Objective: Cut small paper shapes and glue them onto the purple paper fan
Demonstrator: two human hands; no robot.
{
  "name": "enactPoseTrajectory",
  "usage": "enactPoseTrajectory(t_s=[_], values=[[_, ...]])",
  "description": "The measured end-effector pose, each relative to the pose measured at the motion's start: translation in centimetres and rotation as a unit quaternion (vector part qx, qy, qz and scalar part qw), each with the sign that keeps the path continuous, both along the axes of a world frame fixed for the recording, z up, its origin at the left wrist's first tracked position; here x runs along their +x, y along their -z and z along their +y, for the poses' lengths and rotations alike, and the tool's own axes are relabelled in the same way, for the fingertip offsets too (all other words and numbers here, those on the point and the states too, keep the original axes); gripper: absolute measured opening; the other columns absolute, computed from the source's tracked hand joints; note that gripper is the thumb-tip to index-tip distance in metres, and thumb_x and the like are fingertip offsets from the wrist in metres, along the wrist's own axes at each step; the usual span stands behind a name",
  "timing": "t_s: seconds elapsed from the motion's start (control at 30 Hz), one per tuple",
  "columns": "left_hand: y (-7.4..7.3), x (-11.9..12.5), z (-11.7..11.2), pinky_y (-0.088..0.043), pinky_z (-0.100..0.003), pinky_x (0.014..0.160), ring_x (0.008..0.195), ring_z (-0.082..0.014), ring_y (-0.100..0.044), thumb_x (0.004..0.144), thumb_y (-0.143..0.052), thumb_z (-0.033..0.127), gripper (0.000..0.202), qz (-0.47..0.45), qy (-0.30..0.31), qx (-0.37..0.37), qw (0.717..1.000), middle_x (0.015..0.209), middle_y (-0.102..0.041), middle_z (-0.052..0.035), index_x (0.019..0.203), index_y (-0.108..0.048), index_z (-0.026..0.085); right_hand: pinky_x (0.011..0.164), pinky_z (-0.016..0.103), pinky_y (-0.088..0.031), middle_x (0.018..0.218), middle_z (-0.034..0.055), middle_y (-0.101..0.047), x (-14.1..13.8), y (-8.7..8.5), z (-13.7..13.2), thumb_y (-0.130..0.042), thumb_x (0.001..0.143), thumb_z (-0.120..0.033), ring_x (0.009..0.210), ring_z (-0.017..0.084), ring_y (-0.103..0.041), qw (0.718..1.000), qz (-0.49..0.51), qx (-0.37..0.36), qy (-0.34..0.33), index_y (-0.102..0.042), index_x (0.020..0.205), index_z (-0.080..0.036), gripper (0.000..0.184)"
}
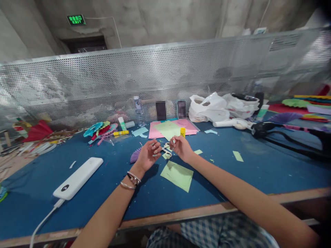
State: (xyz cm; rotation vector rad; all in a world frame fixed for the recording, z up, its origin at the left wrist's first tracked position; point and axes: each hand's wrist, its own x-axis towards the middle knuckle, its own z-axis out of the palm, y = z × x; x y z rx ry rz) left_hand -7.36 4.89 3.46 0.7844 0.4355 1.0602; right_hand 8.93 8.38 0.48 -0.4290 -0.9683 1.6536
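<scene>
My left hand (148, 153) and my right hand (181, 147) meet above the blue table (232, 172), fingers curled in a pinch. Between them I hold a small folded piece of pale paper, too small to make out well. Cream-handled scissors (167, 151) lie on the table between the hands. A purple pleated paper fan (135, 155) lies just left of my left hand. A light green sheet (177, 175) lies below the hands. My left wrist wears bracelets.
A white power bank (78, 178) with a cable lies at the left. Pink and green sheets (170, 129), a yellow glue stick (182, 132), paper fans (100, 130), a water bottle (139, 111) and white plastic bags (208, 107) sit further back, before a perforated metal screen (165, 72).
</scene>
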Motion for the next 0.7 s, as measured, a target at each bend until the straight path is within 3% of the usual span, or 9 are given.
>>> enactPoseTrajectory(t_s=[0.43, 0.7], values=[[0.11, -0.43, -0.46, -0.027, -0.015, 0.04, 0.048, -0.0054, -0.029, 0.063, -0.044, 0.003, 0.016, -0.099, 0.084, -0.016, 0.991, 0.06, -0.023, 0.0039, 0.064, -0.034, 0.016, 0.049, 0.021, -0.03, 0.048, -0.0032, -0.045, -0.1, 0.23, -0.04, -0.053, 0.069, -0.025, 0.047, 0.008, -0.04, 1.0, -0.002, -0.018, -0.015, -0.049, 0.053, -0.017, 0.018], [-0.16, -0.3, -0.73, -0.03, -0.017, 0.044, 0.053, -0.0075, -0.034, 0.059, -0.042, 0.002, 0.015, -0.091, 0.083, 0.001, 0.992, 0.064, -0.028, 0.0017, 0.065, -0.036, 0.015, 0.049, 0.021, -0.032, 0.048, -0.0034, -0.045, -0.07, 0.36, 0.09, -0.053, 0.069, -0.026, 0.047, 0.008, -0.04, 0.999, -0.004, -0.024, -0.025, -0.05, 0.054, -0.016, 0.019]])
